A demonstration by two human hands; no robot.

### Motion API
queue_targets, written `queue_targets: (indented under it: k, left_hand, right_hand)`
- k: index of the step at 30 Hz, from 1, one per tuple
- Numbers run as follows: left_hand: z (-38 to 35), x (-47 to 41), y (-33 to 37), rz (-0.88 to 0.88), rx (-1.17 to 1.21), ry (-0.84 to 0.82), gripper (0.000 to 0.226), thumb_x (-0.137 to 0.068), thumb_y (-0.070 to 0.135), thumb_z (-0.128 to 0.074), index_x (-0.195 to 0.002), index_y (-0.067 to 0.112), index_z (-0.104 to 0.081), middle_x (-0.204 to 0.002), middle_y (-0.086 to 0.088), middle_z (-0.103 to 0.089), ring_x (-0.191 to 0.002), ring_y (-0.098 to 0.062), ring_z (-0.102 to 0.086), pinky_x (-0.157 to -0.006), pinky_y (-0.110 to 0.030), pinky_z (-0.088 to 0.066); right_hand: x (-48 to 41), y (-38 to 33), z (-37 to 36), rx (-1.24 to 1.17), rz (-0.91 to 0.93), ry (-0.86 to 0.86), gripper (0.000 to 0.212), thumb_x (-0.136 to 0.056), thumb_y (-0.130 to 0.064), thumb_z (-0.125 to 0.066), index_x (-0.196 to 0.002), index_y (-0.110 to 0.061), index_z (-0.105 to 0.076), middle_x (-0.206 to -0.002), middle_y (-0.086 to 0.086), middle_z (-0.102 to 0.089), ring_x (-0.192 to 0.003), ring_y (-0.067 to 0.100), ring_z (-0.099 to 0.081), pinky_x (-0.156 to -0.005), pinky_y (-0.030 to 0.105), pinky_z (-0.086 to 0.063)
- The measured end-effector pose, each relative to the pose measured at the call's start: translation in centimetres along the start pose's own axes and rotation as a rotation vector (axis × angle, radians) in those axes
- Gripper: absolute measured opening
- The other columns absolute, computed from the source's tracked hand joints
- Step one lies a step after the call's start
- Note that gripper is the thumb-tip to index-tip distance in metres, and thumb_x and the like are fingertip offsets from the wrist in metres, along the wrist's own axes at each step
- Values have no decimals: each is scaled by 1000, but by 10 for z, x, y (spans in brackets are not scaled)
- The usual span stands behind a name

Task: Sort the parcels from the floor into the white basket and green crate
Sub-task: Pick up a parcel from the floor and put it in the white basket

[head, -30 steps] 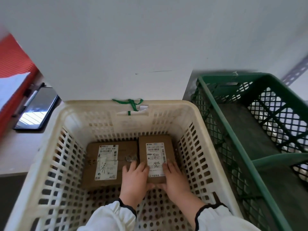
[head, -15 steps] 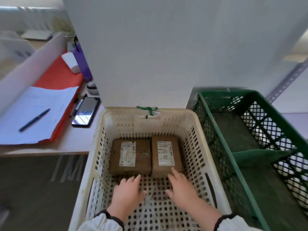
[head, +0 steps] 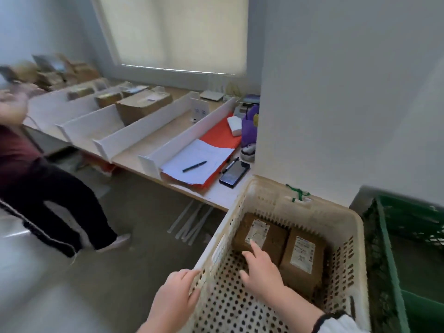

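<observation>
Two brown parcels with white labels lie side by side in the white basket (head: pixel 276 203): the left parcel (head: pixel 276 239) and the right parcel (head: pixel 301 263). My right hand (head: pixel 262 270) hovers inside the basket with relaxed fingers, its index fingertip over the left parcel's near edge. My left hand (head: pixel 176 301) is outside the basket, fingers against its left rim, holding nothing. The green crate (head: pixel 389 251) stands to the basket's right.
A long table (head: pixel 216 193) at the left carries white dividers, cardboard boxes (head: pixel 141 105), a red folder with papers and a pen (head: pixel 194 166), and a phone (head: pixel 234 174). Another person (head: pixel 36 179) stands on the floor at far left. A white pillar rises behind the basket.
My view has swung left, showing the table and the other person. My left hand left the basket and now lies against its left rim. My right hand drew off the right parcel.
</observation>
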State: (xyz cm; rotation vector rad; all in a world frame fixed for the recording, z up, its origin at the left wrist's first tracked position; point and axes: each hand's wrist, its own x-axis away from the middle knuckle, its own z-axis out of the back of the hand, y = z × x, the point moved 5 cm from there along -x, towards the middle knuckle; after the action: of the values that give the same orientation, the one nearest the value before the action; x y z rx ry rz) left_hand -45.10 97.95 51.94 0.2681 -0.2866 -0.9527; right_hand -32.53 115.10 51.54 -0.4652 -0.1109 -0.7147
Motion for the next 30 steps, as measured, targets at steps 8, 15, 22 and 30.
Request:
queue_targets:
  k: [8, 15, 22, 30]
  left_hand:
    - [45, 154, -99, 479, 94, 184, 49, -94, 49, -42, -142, 40, -31, -141, 20, -39, -127, -2, -39, -99, -20, -37]
    - [66, 347, -187, 884, 116, 324, 52, -92, 49, -46, -141, 35, -36, -142, 9, -44, -128, -12, -44, -102, -23, -37]
    - [84, 563, -230, 1144, 116, 447, 51, -92, 35, -50, -141, 26, -40, -141, 6, -47, -126, -12, -46, -100, -21, -34]
    - [65, 757, -227, 1342, 131, 536, 49, -91, 30, -52, -139, 24, -43, -138, 2, -51, -123, -16, -50, -100, -26, -40]
  right_hand:
    - [46, -186, -20, 25, 554, 42, 38, -89, -24, -42, -126, -18, -49, -154, -4, -23, -131, 22, -36, -101, 33, -41]
    - [152, -366, -91, 117, 986, -190, 50, -89, -29, -46, -138, -19, -40, -152, -3, -25, -132, 23, -36, -104, 28, -37]
    - [317, -499, -177, 110, 1251, -364, 51, -92, -31, -47, -141, -21, -37, -153, -5, -25, -134, 21, -35, -104, 31, -38]
    - [500, -568, -272, 147, 1466, -552, 52, -90, -25, -48, -140, -15, -40, -152, 0, -27, -132, 22, -38, -104, 29, -35]
